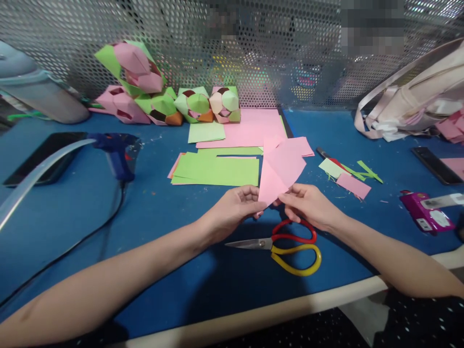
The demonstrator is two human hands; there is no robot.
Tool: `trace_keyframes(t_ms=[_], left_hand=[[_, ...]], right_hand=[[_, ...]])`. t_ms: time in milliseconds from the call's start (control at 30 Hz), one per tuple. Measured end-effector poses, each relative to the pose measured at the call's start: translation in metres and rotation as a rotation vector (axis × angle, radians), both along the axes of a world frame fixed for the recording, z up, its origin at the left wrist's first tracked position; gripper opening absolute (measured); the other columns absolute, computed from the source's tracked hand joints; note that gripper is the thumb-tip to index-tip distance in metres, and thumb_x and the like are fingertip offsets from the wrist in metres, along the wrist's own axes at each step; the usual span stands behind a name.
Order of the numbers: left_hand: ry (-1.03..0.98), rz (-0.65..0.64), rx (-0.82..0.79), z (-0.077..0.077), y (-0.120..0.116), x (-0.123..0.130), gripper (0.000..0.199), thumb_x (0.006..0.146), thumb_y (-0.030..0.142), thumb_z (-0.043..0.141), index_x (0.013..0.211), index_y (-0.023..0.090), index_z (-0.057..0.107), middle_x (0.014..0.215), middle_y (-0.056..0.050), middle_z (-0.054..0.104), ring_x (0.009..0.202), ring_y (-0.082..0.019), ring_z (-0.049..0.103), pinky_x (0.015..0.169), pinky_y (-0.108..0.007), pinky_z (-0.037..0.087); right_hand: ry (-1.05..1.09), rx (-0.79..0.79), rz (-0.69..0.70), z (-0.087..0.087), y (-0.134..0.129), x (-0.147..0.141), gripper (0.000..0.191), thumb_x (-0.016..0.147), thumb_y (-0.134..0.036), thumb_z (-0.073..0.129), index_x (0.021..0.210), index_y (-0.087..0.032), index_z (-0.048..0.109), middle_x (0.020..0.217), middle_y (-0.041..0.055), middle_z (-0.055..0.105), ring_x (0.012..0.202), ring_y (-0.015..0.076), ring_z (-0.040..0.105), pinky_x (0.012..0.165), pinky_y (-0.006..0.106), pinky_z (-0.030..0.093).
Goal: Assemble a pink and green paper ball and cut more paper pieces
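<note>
A folded piece of pink paper [281,164] is held up between my two hands over the blue table. My left hand [241,205] pinches its lower left corner between thumb and fingers. On the other side, my right hand [302,203] grips the lower right edge with the fingertips. Just below the hands lie scissors [270,244] with one red and one yellow handle, blades pointing left. Behind the pink piece are stacked green paper strips [217,169] and a larger pink sheet [246,128].
Folded paper balls [155,104] line the mesh panel [261,58]. A blue glue gun [118,152] with its cord sits at left near a bottle [39,87]. Paper scraps [353,185], a purple box [426,212], a phone [437,165] and a pale bag [409,101] are on the right.
</note>
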State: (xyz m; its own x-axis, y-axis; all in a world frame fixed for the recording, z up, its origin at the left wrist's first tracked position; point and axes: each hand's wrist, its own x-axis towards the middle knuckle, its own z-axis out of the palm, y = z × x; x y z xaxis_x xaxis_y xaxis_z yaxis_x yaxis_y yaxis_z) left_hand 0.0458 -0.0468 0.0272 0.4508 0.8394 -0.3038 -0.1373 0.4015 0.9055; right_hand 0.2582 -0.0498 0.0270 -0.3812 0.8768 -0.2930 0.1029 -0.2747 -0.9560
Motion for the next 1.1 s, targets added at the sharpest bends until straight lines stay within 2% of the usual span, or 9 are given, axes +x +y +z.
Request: trace_keyframes(t_ms=[133, 267, 400, 533, 633, 733, 800, 933, 1100], left_hand=[[-0.010, -0.037, 0.003, 0.002, -0.002, 0.000, 0.024, 0.074, 0.022, 0.076, 0.093, 0.011, 0.065, 0.075, 0.000, 0.066, 0.060, -0.007, 0.058, 0.059, -0.020, 0.049], [-0.029, -0.030, -0.075, 0.009, 0.005, -0.003, 0.018, 0.085, 0.027, 0.064, 0.093, 0.012, 0.067, 0.086, -0.008, 0.070, 0.069, -0.013, 0.065, 0.052, -0.022, 0.055], [-0.030, -0.048, -0.194, 0.013, 0.010, -0.004, 0.015, 0.087, 0.021, 0.060, 0.093, 0.009, 0.067, 0.092, -0.013, 0.072, 0.070, -0.016, 0.069, 0.047, -0.020, 0.055], [-0.063, 0.033, -0.229, 0.012, 0.011, -0.003, 0.010, 0.089, 0.015, 0.057, 0.088, 0.010, 0.065, 0.085, -0.009, 0.070, 0.069, -0.012, 0.068, 0.059, -0.021, 0.060], [-0.061, 0.154, -0.163, 0.008, 0.014, -0.004, 0.014, 0.091, 0.015, 0.055, 0.078, 0.013, 0.060, 0.072, -0.001, 0.062, 0.065, -0.009, 0.062, 0.076, -0.029, 0.062], [-0.051, 0.244, -0.088, 0.004, 0.020, -0.008, 0.017, 0.090, 0.015, 0.056, 0.074, 0.014, 0.056, 0.068, 0.001, 0.055, 0.062, -0.007, 0.056, 0.082, -0.034, 0.062], [-0.055, 0.272, -0.076, 0.002, 0.024, -0.010, 0.012, 0.087, 0.011, 0.058, 0.075, 0.014, 0.057, 0.073, 0.000, 0.057, 0.065, -0.007, 0.057, 0.082, -0.033, 0.062], [-0.069, 0.305, -0.081, 0.002, 0.029, -0.014, 0.008, 0.082, 0.009, 0.063, 0.078, 0.013, 0.058, 0.079, -0.001, 0.061, 0.067, -0.007, 0.060, 0.075, -0.025, 0.063], [-0.092, 0.348, -0.084, 0.006, 0.034, -0.019, 0.008, 0.080, 0.009, 0.066, 0.088, 0.011, 0.063, 0.080, -0.003, 0.066, 0.066, -0.010, 0.065, 0.062, -0.022, 0.063]], right_hand=[[0.032, -0.050, -0.061, -0.001, -0.002, -0.006, 0.028, 0.082, -0.039, 0.069, 0.072, -0.014, 0.064, 0.048, -0.0007, 0.061, 0.034, 0.0051, 0.044, 0.038, 0.021, 0.031], [-0.062, -0.011, -0.006, 0.000, -0.003, -0.004, 0.029, 0.082, -0.040, 0.070, 0.071, -0.014, 0.067, 0.045, -0.0012, 0.060, 0.033, 0.0048, 0.042, 0.036, 0.020, 0.029], [-0.172, 0.073, 0.032, -0.002, -0.002, -0.005, 0.030, 0.084, -0.042, 0.066, 0.074, -0.015, 0.068, 0.046, -0.0015, 0.060, 0.035, 0.0058, 0.044, 0.039, 0.021, 0.033], [-0.272, 0.139, 0.063, 0.003, -0.001, -0.004, 0.032, 0.090, -0.043, 0.058, 0.076, -0.016, 0.066, 0.048, -0.0023, 0.058, 0.038, 0.0068, 0.045, 0.042, 0.022, 0.036], [-0.435, 0.261, 0.225, 0.019, -0.004, 0.005, 0.028, 0.092, -0.041, 0.056, 0.081, -0.018, 0.066, 0.060, -0.0012, 0.062, 0.049, 0.0091, 0.052, 0.048, 0.024, 0.039], [-0.664, 0.558, 0.598, 0.036, -0.015, 0.019, 0.017, 0.089, -0.036, 0.063, 0.095, -0.022, 0.067, 0.083, 0.0019, 0.066, 0.075, 0.0159, 0.060, 0.063, 0.028, 0.046], [-0.756, 0.717, 0.770, 0.041, -0.026, 0.026, 0.021, 0.087, -0.032, 0.066, 0.106, -0.023, 0.065, 0.093, 0.0040, 0.065, 0.089, 0.0205, 0.059, 0.073, 0.032, 0.048], [-0.843, 0.855, 0.805, 0.037, -0.045, 0.027, 0.030, 0.086, -0.018, 0.062, 0.115, -0.021, 0.059, 0.100, 0.0074, 0.062, 0.092, 0.0221, 0.059, 0.075, 0.033, 0.050], [-0.810, 0.817, 0.779, 0.035, -0.044, 0.017, 0.035, 0.081, -0.006, 0.053, 0.114, -0.018, 0.058, 0.102, 0.0091, 0.059, 0.085, 0.0197, 0.059, 0.071, 0.031, 0.049]])
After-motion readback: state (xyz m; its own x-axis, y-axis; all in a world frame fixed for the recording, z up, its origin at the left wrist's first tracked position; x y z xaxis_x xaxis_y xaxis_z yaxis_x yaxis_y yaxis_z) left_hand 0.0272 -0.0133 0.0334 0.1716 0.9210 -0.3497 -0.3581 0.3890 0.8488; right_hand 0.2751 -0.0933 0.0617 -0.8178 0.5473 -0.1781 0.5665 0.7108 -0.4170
